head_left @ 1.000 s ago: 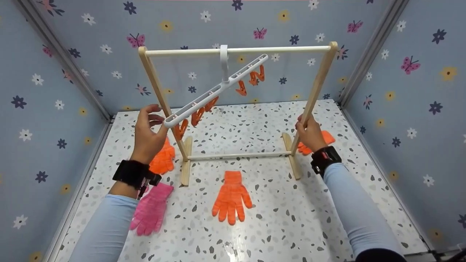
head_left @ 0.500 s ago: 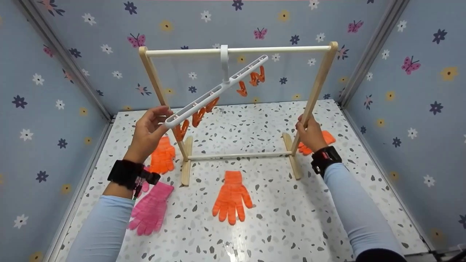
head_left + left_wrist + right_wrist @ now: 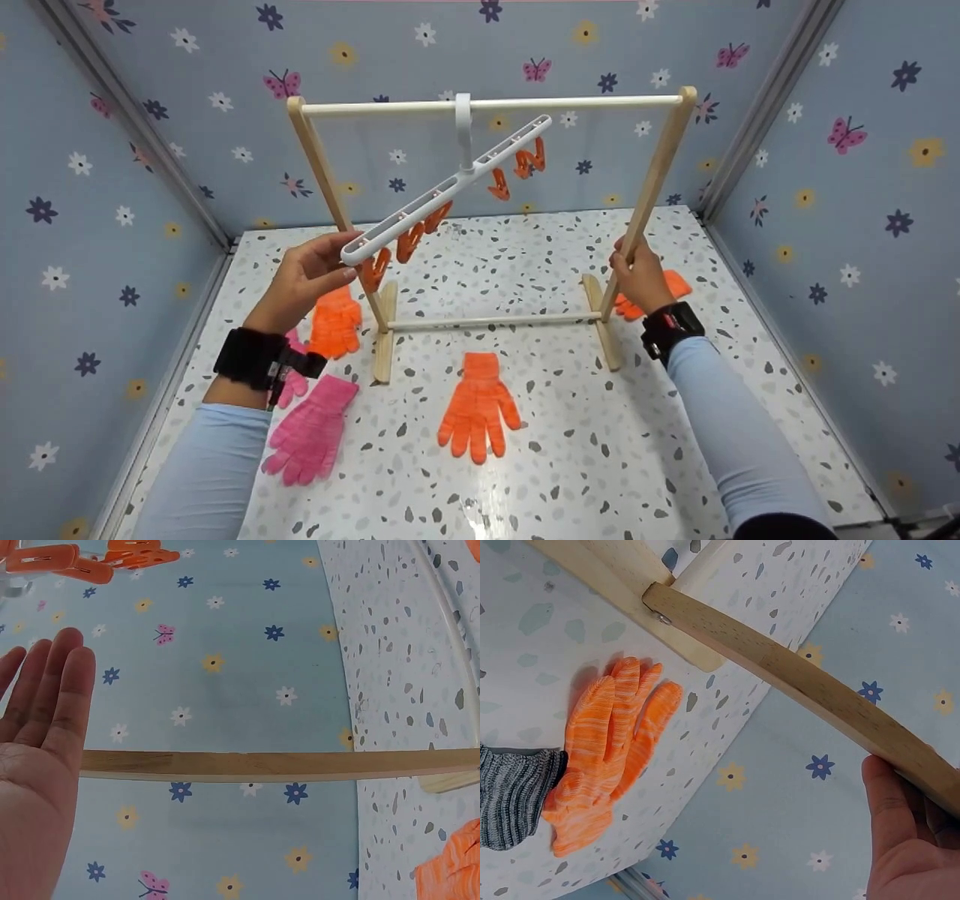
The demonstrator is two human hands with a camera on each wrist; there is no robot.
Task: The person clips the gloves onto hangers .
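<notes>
A white clip hanger [image 3: 420,211] with several orange clips [image 3: 410,241] hangs by its hook from the top rod [image 3: 570,103] of a wooden rack, turned so one end points toward me. My left hand [image 3: 300,277] is at that near end, thumb below it and fingers beside it. In the left wrist view, the left hand [image 3: 37,742] has straight fingers, with orange clips [image 3: 45,559] above them. My right hand [image 3: 641,277] grips the rack's right upright [image 3: 656,176]; the right wrist view shows its fingers [image 3: 889,802] around that wooden upright [image 3: 802,682].
An orange glove [image 3: 478,412] lies in front of the rack, another orange glove [image 3: 335,322] by its left foot. Pink gloves [image 3: 311,435] lie at front left. Behind my right hand is an orange glove [image 3: 615,750], near a grey knit cuff [image 3: 510,795]. Flowered walls [image 3: 847,225] enclose the table.
My left hand has shifted slightly right, and its fingers and thumb have come closer about the hanger's near end. The hanger has barely moved. My right hand stays on the upright.
</notes>
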